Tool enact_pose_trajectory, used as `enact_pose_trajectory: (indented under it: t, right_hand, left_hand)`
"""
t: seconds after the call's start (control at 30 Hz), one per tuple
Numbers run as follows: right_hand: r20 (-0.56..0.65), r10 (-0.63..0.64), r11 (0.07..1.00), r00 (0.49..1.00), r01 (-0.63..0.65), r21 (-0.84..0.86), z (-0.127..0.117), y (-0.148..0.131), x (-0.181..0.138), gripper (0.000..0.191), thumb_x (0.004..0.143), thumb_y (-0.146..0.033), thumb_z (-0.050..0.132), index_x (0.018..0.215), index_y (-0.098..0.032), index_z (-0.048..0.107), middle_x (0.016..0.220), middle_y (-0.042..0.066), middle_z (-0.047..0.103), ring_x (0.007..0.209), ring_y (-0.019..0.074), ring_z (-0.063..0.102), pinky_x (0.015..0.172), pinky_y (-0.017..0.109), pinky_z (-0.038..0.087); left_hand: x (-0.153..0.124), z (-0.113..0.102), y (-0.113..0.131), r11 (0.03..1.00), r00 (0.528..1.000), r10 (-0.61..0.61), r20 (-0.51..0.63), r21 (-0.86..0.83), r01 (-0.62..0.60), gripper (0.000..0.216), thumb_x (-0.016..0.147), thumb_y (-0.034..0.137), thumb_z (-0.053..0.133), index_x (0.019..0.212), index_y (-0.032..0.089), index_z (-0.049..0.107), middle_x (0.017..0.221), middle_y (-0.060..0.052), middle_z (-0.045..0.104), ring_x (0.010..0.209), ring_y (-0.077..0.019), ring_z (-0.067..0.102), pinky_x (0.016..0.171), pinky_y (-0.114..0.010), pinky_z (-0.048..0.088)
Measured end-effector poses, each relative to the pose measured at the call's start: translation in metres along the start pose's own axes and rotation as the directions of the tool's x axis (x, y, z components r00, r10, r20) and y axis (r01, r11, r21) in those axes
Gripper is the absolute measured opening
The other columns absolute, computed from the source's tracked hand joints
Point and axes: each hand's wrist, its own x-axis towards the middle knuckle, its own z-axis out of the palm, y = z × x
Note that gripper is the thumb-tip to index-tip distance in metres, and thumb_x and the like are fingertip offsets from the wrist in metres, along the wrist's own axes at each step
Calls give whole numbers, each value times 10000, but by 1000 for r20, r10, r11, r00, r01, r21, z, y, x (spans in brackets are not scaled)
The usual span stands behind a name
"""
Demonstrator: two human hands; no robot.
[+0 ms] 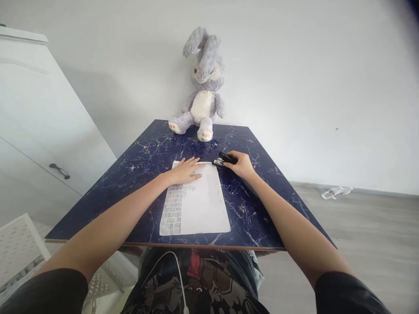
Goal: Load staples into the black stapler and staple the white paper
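The left hand (185, 171) lies palm down on the upper left part of a sheet of paper (206, 209), its fingers spread apart. The right hand (242, 165) is clamped around a black stapler (228, 157), whose front end is at the paper's far right corner; whether the corner sits inside it is too small to tell. The paper, with rows of pencil marks down its left side, lies flat on the dark blue marbled counter (258, 209). A grey plush rabbit (201, 107) sits at the counter's far edge, against the white wall (294, 78).
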Motion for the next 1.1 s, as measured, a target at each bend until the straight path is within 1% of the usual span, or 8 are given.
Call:
enact_pose_trajectory:
  t: [0.1,0.27,0.4,0.53,0.73,0.87,0.97,1.1]
  right_hand:
    - [1,61,996,998,-61,-68,-9,13,2,235,746,-222,755,978,-183,761,878,17,759,789,207,680,773,301,483]
    - [122,7,993,992,8,-118,-10,13,3,261,747,-187,755,1008,-198,760,920,19,761,842,208,680,797,295,481]
    - [191,-33,995,981,51,-90,-11,6,3,241,753,-191,759,994,-200,755,931,17,762,847,206,680,808,295,477]
    - [251,-64,997,966,75,-36,-15,4,3,215,754,-190,755,969,-198,744,918,4,756,849,200,672,799,290,465]
    - [292,-97,995,951,99,9,-16,0,2,223,756,-203,744,977,-183,734,928,14,748,839,194,659,792,291,454]
    - [312,-98,994,945,107,-11,-17,-6,2,210,772,-253,731,968,-178,723,897,19,733,808,186,640,759,279,440]
    - [307,-102,994,946,111,-13,-19,-15,1,236,862,-398,698,949,-179,711,875,17,723,767,173,618,728,267,422]
    - [242,-54,992,969,80,-97,-13,-28,-1,477,1044,-548,440,871,-186,696,791,14,705,699,160,592,681,258,387]
  left_hand:
    - [-7,-4,2,999,999,24,31,43,-26,659,1031,573,427,1618,286,347,1713,-120,257,1569,-347,237,1251,-584,169]
    - [-16,-12,9,994,995,103,7,48,-103,547,1031,488,464,1567,385,430,1599,-86,410,1438,-334,423,1172,-495,332]
    - [-20,-15,17,995,996,92,-14,42,-92,524,1012,468,495,1534,426,467,1560,-83,385,1338,-351,488,1118,-517,380]
    - [-24,-17,22,994,994,107,-36,15,-107,540,992,447,535,1527,413,468,1532,-80,381,1314,-331,504,1119,-493,394]
    - [-23,-13,24,990,993,120,-16,73,-118,540,1002,404,511,1539,399,458,1666,-74,283,1450,-366,394,1177,-542,325]
    - [-21,-10,30,994,997,81,16,76,-82,560,1029,525,458,1579,437,397,1722,-59,211,1523,-395,287,1189,-600,284]
    - [-20,-5,40,997,998,55,31,48,-57,596,1017,666,402,1584,485,371,1733,-33,201,1536,-436,248,1186,-671,240]
    - [-17,5,56,999,999,34,-7,34,-34,656,994,724,391,1598,467,361,1747,-12,154,1563,-502,115,1174,-768,147]
